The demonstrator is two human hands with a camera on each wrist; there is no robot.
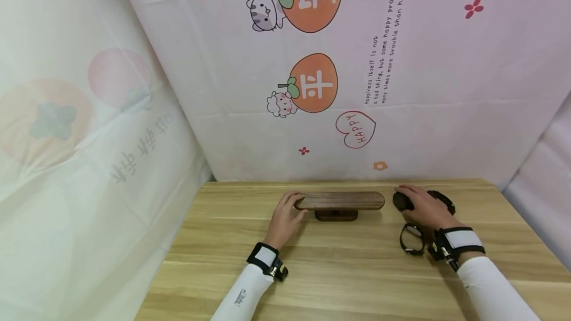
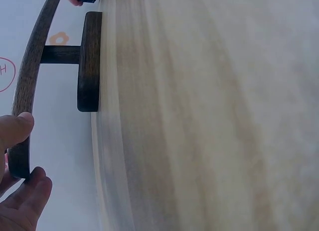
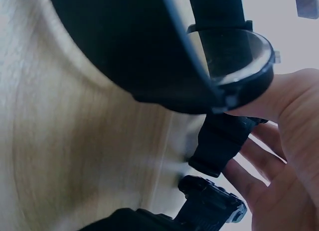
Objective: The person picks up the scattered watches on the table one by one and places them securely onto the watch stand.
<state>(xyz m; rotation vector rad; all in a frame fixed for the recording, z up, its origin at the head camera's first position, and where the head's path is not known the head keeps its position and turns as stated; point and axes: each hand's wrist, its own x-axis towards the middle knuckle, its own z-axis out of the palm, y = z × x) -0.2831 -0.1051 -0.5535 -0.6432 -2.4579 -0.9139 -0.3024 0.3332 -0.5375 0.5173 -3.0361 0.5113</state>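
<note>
A dark wooden T-shaped stand rises on its small base near the back of the table. My left hand grips the left end of its bar, thumb on one side and fingers on the other. To the right, my right hand holds a black wristwatch between thumb and fingers, partly covering it. A second black watch stands looped below that hand, its round face showing close to the right wrist camera. Another black watch lies beyond the knuckles, partly hidden by the hand.
The light wood-grain table ends at the back against a printed white cloth. More cloth hangs along the left side and the right side. Black wrist straps with small cameras sit on both forearms.
</note>
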